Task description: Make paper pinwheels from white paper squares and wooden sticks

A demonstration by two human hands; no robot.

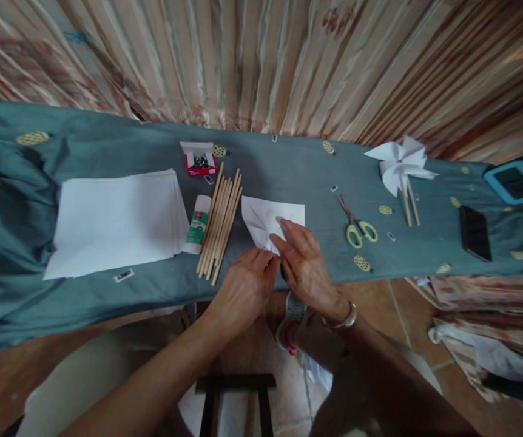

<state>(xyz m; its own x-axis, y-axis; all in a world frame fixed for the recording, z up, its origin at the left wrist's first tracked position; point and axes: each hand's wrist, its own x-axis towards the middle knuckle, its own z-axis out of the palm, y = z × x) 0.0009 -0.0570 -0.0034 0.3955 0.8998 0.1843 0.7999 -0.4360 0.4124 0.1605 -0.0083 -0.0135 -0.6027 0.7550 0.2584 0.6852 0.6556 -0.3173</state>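
A white square of paper [253, 221] with diagonal lines toward its middle lies at the table's near edge. My left hand [250, 280] pinches its near corner, fingers closed. My right hand [304, 261] rests over the paper's right part, thumb and fingers bent against it near the left fingertips. The contact between the fingers and the paper's corner is partly hidden. Just left of the paper lie several wooden sticks [221, 224], and beside them a green and white glue stick [198, 224].
A stack of white paper [118, 221] and a red box of small dark pins [199, 161] are on the left. To the right lie green-handled scissors [355, 227], white paper pinwheels [400, 162] on sticks, a dark phone [475, 233] and a blue-framed device [516, 182].
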